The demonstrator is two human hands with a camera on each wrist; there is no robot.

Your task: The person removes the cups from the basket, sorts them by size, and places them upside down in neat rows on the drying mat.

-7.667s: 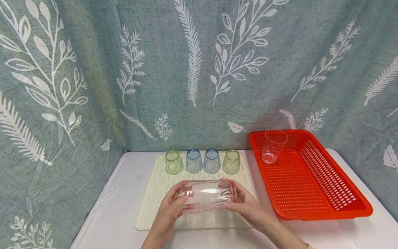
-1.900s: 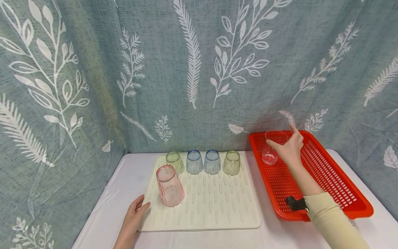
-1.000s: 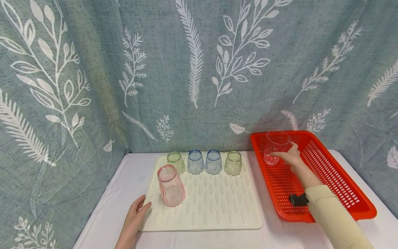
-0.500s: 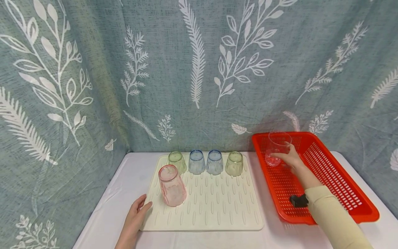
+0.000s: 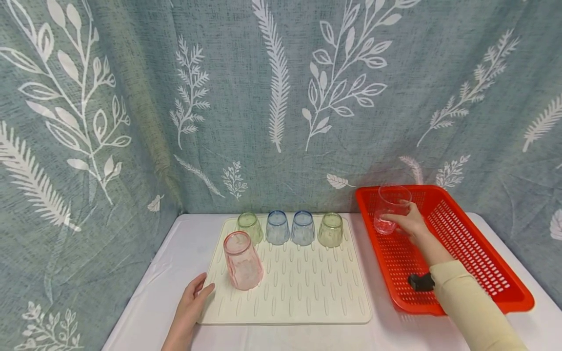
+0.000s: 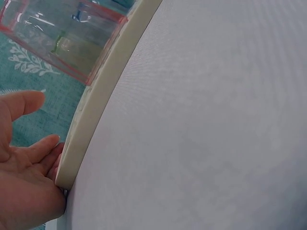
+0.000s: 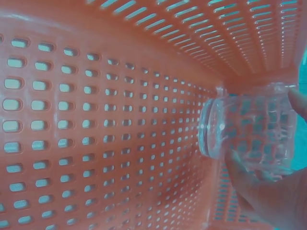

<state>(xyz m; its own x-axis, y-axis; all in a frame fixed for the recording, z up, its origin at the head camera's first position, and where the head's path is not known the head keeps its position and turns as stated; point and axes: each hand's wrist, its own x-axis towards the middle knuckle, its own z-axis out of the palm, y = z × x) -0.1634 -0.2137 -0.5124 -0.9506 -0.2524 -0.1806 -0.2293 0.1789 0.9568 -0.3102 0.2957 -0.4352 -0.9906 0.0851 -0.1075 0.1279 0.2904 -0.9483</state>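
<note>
In the back left corner of the red basket (image 5: 432, 302), a clear drinking glass (image 5: 397, 196) stands with its wide rim up. My right hand (image 5: 410, 223) grips it, thumb in front and fingers round the right side; in the right wrist view the fingers (image 7: 244, 184) lie against the glass (image 7: 259, 125). A tall pink glass (image 5: 244, 263) is upside down on the left part of the cream drying mat (image 5: 303, 292). By the mat's left edge rests my left hand (image 5: 190, 300), fingers loosely bent, holding nothing; the left wrist view shows it beside the mat edge.
Along the back of the mat stand a green glass (image 5: 249, 228), a blue glass (image 5: 277, 229), another blue glass (image 5: 303, 229) and another green glass (image 5: 331, 231), all upside down. A patterned curtain (image 5: 246, 122) hangs close behind the white table (image 5: 175, 263).
Earlier both hands held the pink glass sideways above the mat; now it stands there. My right hand reached into the basket and took hold of the clear glass. My left hand moved to the mat's edge.
</note>
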